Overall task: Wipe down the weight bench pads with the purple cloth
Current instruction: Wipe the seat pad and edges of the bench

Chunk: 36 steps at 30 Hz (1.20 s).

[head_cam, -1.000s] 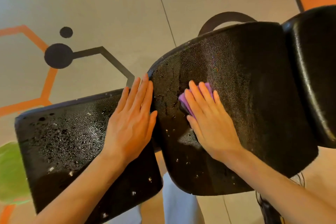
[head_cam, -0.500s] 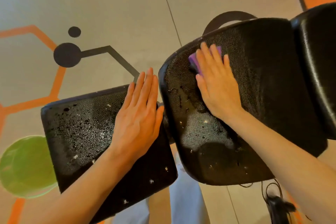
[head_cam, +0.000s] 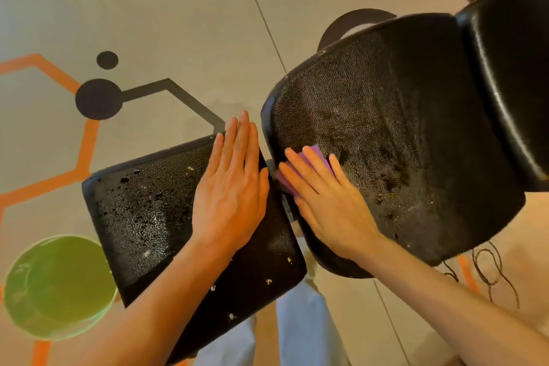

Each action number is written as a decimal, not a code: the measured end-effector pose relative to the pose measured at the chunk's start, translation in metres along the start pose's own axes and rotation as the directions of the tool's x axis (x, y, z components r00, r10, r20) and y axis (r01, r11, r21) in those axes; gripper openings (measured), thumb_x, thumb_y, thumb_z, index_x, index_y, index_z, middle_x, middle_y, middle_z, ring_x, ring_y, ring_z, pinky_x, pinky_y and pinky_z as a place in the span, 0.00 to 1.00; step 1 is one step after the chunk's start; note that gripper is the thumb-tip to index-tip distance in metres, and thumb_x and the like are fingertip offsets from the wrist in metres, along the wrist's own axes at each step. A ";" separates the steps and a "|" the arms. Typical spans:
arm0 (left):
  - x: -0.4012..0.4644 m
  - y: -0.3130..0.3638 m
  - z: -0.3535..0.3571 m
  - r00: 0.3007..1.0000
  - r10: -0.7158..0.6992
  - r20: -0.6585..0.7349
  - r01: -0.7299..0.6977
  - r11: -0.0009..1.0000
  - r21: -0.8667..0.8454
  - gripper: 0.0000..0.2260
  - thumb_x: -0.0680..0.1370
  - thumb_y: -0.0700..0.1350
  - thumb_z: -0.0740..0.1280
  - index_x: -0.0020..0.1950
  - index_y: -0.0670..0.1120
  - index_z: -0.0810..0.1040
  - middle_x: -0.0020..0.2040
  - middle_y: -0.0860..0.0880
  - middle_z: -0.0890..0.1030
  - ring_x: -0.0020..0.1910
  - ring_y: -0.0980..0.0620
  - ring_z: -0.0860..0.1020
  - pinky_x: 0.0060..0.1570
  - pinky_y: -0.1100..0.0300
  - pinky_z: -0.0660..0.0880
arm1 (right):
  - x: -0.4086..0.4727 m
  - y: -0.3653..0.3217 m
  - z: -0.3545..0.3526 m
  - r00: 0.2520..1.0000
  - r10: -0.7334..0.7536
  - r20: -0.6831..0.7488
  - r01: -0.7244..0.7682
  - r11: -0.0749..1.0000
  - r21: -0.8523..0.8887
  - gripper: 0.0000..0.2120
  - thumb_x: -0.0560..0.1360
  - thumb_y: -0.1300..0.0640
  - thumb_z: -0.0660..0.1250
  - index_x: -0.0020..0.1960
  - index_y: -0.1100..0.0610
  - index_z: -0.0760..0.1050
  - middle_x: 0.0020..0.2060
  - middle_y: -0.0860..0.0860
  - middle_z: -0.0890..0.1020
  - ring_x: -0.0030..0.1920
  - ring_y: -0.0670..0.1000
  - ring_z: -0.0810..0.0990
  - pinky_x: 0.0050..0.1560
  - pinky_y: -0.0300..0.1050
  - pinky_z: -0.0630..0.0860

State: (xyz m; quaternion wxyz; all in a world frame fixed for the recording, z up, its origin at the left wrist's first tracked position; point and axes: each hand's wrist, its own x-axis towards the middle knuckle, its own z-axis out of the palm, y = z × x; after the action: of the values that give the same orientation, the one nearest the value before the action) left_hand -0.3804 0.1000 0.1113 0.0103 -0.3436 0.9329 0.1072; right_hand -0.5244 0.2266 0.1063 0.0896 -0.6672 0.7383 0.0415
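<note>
My left hand (head_cam: 231, 187) lies flat, fingers straight and together, on the left pad (head_cam: 148, 217), pointing toward 12 o'clock. My right hand (head_cam: 329, 202) presses the purple cloth (head_cam: 319, 156) with straight fingers against the middle pad (head_cam: 401, 142) at its 9 o'clock edge; the cloth's long axis runs 1 to 7 o'clock. Both pads glisten wet. The grey floor (head_cam: 163, 9) carries orange lines and a green circle (head_cam: 56, 285).

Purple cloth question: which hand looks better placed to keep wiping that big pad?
The right hand. It already presses the purple cloth flat on the larger pad. The left hand rests flat on the smaller pad, apparently steadying it.
</note>
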 end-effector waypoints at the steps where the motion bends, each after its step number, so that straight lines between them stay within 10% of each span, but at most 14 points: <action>1: 0.000 0.000 0.000 1.000 0.001 -0.001 -0.001 1.000 -0.001 0.28 0.83 0.51 0.47 0.78 0.37 0.49 0.79 0.39 0.47 0.79 0.43 0.46 0.77 0.47 0.52 | 0.025 0.002 -0.004 0.997 0.073 -0.035 -0.071 0.997 0.040 0.26 0.81 0.53 0.52 0.78 0.54 0.54 0.78 0.51 0.54 0.78 0.54 0.51 0.76 0.58 0.53; 4: 0.001 0.001 0.000 1.000 0.001 0.001 -0.001 1.000 -0.002 0.28 0.83 0.52 0.46 0.78 0.37 0.48 0.80 0.39 0.47 0.79 0.44 0.46 0.77 0.47 0.51 | 0.083 0.002 -0.018 0.963 0.244 -0.115 -0.236 0.968 0.083 0.26 0.82 0.53 0.51 0.78 0.55 0.53 0.78 0.53 0.54 0.78 0.55 0.50 0.77 0.57 0.50; 12: 0.000 0.003 -0.002 1.000 0.002 -0.008 -0.002 1.000 -0.026 0.28 0.83 0.50 0.49 0.79 0.37 0.50 0.80 0.39 0.48 0.79 0.44 0.47 0.78 0.48 0.50 | -0.056 -0.013 0.015 0.999 -0.035 0.032 0.036 0.999 -0.019 0.28 0.79 0.51 0.56 0.78 0.52 0.55 0.78 0.51 0.54 0.78 0.53 0.49 0.75 0.57 0.53; 17: -0.001 0.007 -0.004 1.000 -0.001 -0.006 0.001 1.000 -0.011 0.27 0.83 0.50 0.49 0.79 0.38 0.50 0.80 0.40 0.48 0.79 0.44 0.47 0.78 0.49 0.48 | 0.043 -0.008 -0.002 0.963 0.241 -0.122 -0.227 0.966 0.121 0.27 0.82 0.53 0.52 0.78 0.56 0.52 0.78 0.53 0.53 0.78 0.55 0.49 0.77 0.58 0.51; 23: -0.016 0.049 0.004 0.994 0.105 -0.017 -0.107 0.984 -0.140 0.26 0.83 0.47 0.52 0.79 0.40 0.52 0.80 0.42 0.50 0.79 0.46 0.48 0.77 0.49 0.50 | -0.101 -0.014 0.019 0.997 0.075 -0.003 -0.075 0.996 0.047 0.28 0.79 0.52 0.55 0.77 0.56 0.56 0.77 0.53 0.56 0.78 0.54 0.52 0.72 0.58 0.58; 29: -0.026 0.058 0.019 0.995 0.092 0.039 -0.091 0.996 -0.026 0.28 0.83 0.53 0.50 0.79 0.40 0.52 0.80 0.42 0.50 0.79 0.47 0.50 0.78 0.50 0.50 | 0.019 0.022 -0.002 0.914 0.381 -0.140 -0.361 0.921 0.148 0.26 0.83 0.52 0.49 0.79 0.58 0.50 0.78 0.55 0.51 0.78 0.55 0.48 0.77 0.58 0.51; 36: -0.025 0.058 0.016 0.992 0.103 0.069 -0.101 0.994 -0.029 0.31 0.82 0.59 0.48 0.80 0.41 0.48 0.80 0.43 0.46 0.79 0.49 0.47 0.78 0.51 0.49 | -0.101 0.010 0.019 0.996 0.083 -0.045 -0.079 0.994 0.072 0.27 0.79 0.51 0.52 0.77 0.56 0.56 0.78 0.53 0.56 0.78 0.53 0.52 0.74 0.57 0.56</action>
State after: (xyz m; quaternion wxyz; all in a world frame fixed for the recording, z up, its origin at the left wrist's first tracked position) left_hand -0.3991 0.1623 0.1093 0.0332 -0.2916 0.9469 0.1316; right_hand -0.5233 0.3303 0.1059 0.0932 -0.6340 0.7677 0.0032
